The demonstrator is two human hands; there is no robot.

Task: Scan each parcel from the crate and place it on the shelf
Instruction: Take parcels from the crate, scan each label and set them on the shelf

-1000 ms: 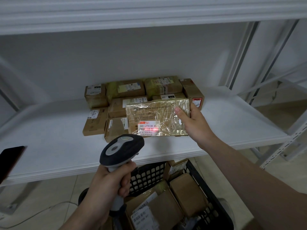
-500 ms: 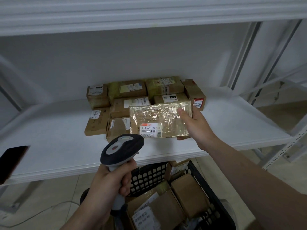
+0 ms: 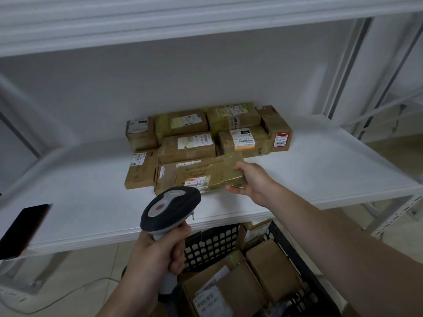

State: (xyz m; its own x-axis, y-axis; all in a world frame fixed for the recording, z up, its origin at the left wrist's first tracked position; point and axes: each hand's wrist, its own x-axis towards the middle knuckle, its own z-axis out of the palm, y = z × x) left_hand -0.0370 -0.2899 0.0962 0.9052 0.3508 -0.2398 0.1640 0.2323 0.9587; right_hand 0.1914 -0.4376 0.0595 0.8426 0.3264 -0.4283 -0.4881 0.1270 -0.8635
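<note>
My right hand grips the right end of a flat, tape-wrapped brown parcel. The parcel lies nearly level, low over a cardboard box at the front of the parcel group on the white shelf. Its white label faces me at the near left corner. My left hand holds a black and grey barcode scanner by the handle, upright below the shelf's front edge. Under the shelf a black plastic crate holds several more brown parcels.
Several labelled cardboard parcels are packed in rows at the back middle of the shelf. A dark phone lies at the shelf's left front edge. White shelf uprights stand at the right. A cable runs over the floor.
The parcel was held upright with its label facing the scanner and a red scan line on it. It has since tipped flat and dropped onto the front of the stack.
</note>
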